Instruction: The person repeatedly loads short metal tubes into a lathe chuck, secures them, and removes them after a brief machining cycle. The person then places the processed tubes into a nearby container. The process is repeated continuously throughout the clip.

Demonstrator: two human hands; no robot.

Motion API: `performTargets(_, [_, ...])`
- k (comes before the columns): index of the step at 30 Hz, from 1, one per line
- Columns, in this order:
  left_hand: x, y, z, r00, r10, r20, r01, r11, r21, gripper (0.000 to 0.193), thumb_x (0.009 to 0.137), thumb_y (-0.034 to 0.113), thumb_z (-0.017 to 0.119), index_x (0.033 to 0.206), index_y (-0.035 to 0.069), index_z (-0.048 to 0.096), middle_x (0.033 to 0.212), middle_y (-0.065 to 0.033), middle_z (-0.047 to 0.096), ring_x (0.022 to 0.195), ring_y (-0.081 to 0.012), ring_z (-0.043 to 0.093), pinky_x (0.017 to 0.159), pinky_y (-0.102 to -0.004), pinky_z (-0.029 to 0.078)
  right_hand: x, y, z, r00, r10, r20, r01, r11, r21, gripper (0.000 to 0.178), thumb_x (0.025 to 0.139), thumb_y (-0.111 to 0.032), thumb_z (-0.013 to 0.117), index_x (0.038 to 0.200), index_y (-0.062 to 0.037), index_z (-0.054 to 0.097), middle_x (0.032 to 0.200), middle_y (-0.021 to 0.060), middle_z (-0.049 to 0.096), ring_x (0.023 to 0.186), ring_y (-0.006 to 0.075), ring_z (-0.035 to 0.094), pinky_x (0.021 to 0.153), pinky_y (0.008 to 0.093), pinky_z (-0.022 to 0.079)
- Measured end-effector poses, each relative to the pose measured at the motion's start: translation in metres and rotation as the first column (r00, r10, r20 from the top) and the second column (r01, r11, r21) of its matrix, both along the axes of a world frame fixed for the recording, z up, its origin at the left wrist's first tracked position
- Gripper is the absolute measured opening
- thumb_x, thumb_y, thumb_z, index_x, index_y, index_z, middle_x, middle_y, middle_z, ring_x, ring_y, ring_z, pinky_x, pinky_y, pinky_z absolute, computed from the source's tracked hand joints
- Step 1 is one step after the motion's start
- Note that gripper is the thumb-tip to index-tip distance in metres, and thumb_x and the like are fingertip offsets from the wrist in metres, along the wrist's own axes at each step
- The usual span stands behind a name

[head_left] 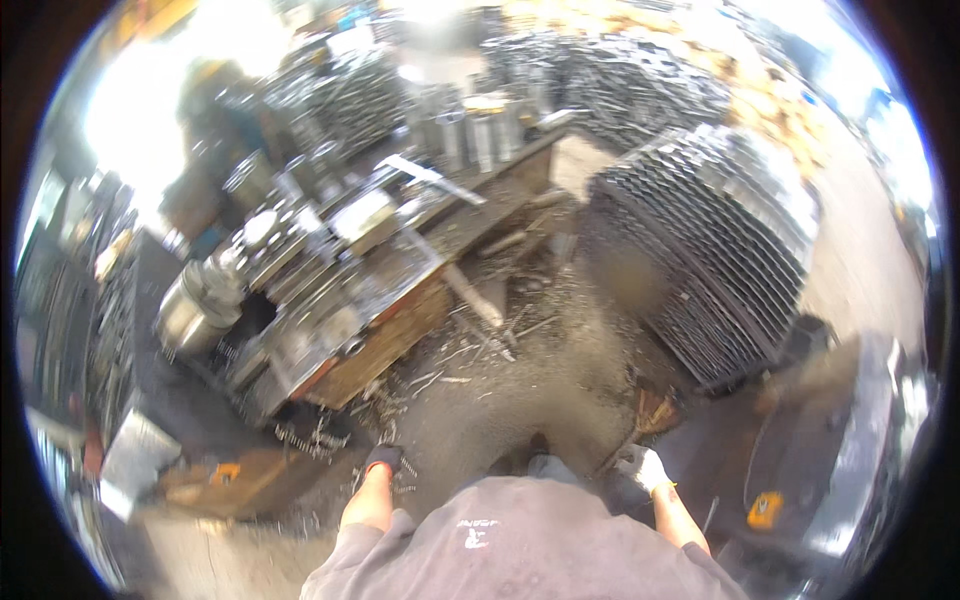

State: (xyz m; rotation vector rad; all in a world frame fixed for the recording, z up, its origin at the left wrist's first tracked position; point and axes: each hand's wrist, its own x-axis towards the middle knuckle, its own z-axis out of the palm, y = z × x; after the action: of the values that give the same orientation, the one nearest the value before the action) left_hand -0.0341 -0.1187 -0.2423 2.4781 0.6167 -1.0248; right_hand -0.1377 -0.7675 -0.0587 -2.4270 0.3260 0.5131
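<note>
My left hand, in a dark glove with an orange cuff, hangs low in front of me beside a heap of curled metal shavings. Motion blur hides its fingers. On the other side, my right hand wears a whitish glove and hangs near a dark metal surface. Its fingers look bent, but what they hold, if anything, is too smeared to make out. Ahead to the left stands a metalworking machine with a shiny round chuck. A wooden-handled tool juts from the workbench edge.
Several metal cylinders and a silver caliper-shaped tool sit on the bench. A large stack of metal bars stands to the right. Shavings and scraps litter the floor. A yellow object lies at the lower right.
</note>
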Motion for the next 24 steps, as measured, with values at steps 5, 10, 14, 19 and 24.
performTargets(5, [-0.065,-0.043,0.057,0.907,0.398,0.141,-0.383,0.916,-0.122,0.046,0.096,0.044,0.064,0.117,0.006,0.078,0.095,-0.015,0.08,0.081,-0.0277,0.076,0.082,-0.0432,0.06,0.069,-0.037,-0.133,0.953,0.22,-0.211,-0.235,0.97,-0.052,0.041,0.086,-0.042,0.072,0.11,-0.0103,0.083,0.109,0.0207,0.078,0.104,0.0387,0.076,0.092,0.045,0.059])
performTargets(10, [-0.109,0.009,0.07,0.462,0.866,0.193,-0.775,0.5,-0.388,0.05,0.101,0.043,0.062,0.133,0.005,0.07,0.106,-0.0175,0.08,0.091,-0.0353,0.078,0.084,-0.0481,0.06,0.124,-0.084,-0.205,0.858,0.361,-0.366,-0.388,0.922,0.002,0.025,0.096,-0.028,0.064,0.109,-0.0195,0.084,0.119,0.011,0.079,0.11,0.031,0.075,0.096,0.0394,0.06])
performTargets(14, [-0.124,0.125,0.08,0.102,0.717,0.69,-0.967,0.235,-0.101,0.048,0.104,0.041,0.058,0.119,-0.001,0.077,0.108,-0.0236,0.079,0.1,-0.0407,0.077,0.082,-0.0465,0.061,0.162,-0.088,-0.214,0.481,0.856,-0.189,-0.817,0.359,-0.452,0.021,0.095,-0.024,0.063,0.105,-0.0225,0.082,0.11,0.0057,0.081,0.104,0.0279,0.078,0.087,0.0415,0.061])
performTargets(19, [-0.141,0.217,0.15,-0.133,0.558,0.819,-0.978,0.063,-0.201,0.057,0.109,0.048,0.051,0.144,0.005,0.062,0.139,-0.0229,0.067,0.128,-0.0396,0.066,0.107,-0.0474,0.053,0.192,-0.036,-0.183,0.527,0.773,-0.354,-0.827,0.37,-0.423,0.021,0.095,-0.039,0.071,0.104,-0.0224,0.081,0.108,0.0082,0.081,0.106,0.0287,0.077,0.085,0.0429,0.06])
performTargets(24, [-0.151,0.244,0.193,-0.179,0.56,0.809,-0.958,0.087,-0.272,0.056,0.112,0.037,0.05,0.156,0.003,0.053,0.158,-0.0162,0.056,0.139,-0.0331,0.059,0.114,-0.0433,0.049,0.211,0.046,-0.131,0.848,0.07,-0.526,0.128,0.935,0.331,0.024,0.1,-0.018,0.068,0.111,0.002,0.074,0.097,0.0108,0.079,0.071,0.0263,0.079,0.06,0.0387,0.063])
